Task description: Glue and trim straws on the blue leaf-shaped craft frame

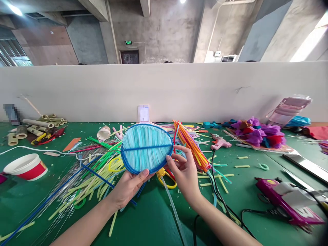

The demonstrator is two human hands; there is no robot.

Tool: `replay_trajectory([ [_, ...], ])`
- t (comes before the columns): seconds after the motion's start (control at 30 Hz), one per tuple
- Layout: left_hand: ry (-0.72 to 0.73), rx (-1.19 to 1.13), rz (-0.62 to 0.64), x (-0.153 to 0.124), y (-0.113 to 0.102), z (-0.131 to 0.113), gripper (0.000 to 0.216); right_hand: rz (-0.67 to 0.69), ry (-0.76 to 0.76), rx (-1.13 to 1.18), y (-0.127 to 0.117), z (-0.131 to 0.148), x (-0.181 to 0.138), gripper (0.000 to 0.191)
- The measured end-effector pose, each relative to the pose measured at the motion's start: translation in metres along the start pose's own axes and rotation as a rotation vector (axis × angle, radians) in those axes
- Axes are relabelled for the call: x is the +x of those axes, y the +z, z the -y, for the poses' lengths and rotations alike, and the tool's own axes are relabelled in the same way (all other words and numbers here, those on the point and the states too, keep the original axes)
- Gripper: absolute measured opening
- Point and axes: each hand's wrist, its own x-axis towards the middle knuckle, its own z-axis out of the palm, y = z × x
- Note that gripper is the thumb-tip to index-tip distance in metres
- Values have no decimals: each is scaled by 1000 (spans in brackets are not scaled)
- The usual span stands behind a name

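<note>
**1 leaf (146,147), gripped by left hand (128,186) and right hand (183,172)**

Nearest me I count 2 bare hands w/ 1 leaf btwn them. The left hand clasps the lower rim from below, thumb laid across the front. The right hand pinches the right rim, thumb and fingers closed on it about where the midrib ends. The leaf is held up off the green table (153,218), face twd me, mid-view. It's an oval of pale turquoise strands packed side by side, w/ a dark blue rim all round and 1 dark blue midrib across the middle, a bit tilted.

Under the hands: 1 pair of yellow-handled scissors (166,177), partly hidden, and 1 clear glue stick (174,208) running twd me. On the right are 2 glue guns: a magenta one (287,203) near and blurred, and a pink one (220,142) farther back. On the left is 1 white-and-red cup (25,166). Loose sticks (102,171) lie all over, too many to count. 1 orange bundle (191,145) sits just right of the leaf. Farther back: bamboo tubes (41,123) at left, purple-red paper flowers (258,133) at right, then the white partition (164,89).
</note>
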Motion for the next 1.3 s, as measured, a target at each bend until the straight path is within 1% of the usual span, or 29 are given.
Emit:
replay_trajectory([
  [0.23,9,1,-3,0,0,0,65,17,-10,-8,-1,1,1,38],
  [0.37,-10,7,-29,0,-1,0,64,40,-37,-17,-1,0,1,34],
  [0.43,-9,15,-27,0,0,-1,64,44,-36,-34,-1,-2,0,36],
  [0.53,-6,38,12,-1,5,-4,63,31,-24,-89,-1,-5,0,43],
  [0.67,1,129,59,-2,8,-6,59,52,-19,-94,-2,-6,2,43],
  [0.77,-29,277,66,-3,1,-5,55,79,-10,-67,-4,-3,5,39],
  [0.83,-54,356,31,-4,-5,-5,52,88,1,-65,-7,-1,8,38],
  [0.87,-59,352,4,-5,-7,-6,53,89,4,-72,-8,-1,10,37],
  [0.97,-112,214,-66,-7,-12,-12,61,72,1,-107,-12,0,14,37],
  [1.07,-208,104,-125,-7,-15,-17,53,52,-16,-125,-15,1,18,39],
  [1.13,-247,76,-159,-4,-16,-17,49,59,-35,-148,-16,2,19,34],
  [1.23,-275,52,-205,3,-13,-17,49,79,-69,-232,-16,3,18,26],
  [1.3,-252,1,-222,9,-9,-20,53,95,-87,-305,-15,4,17,25],
])
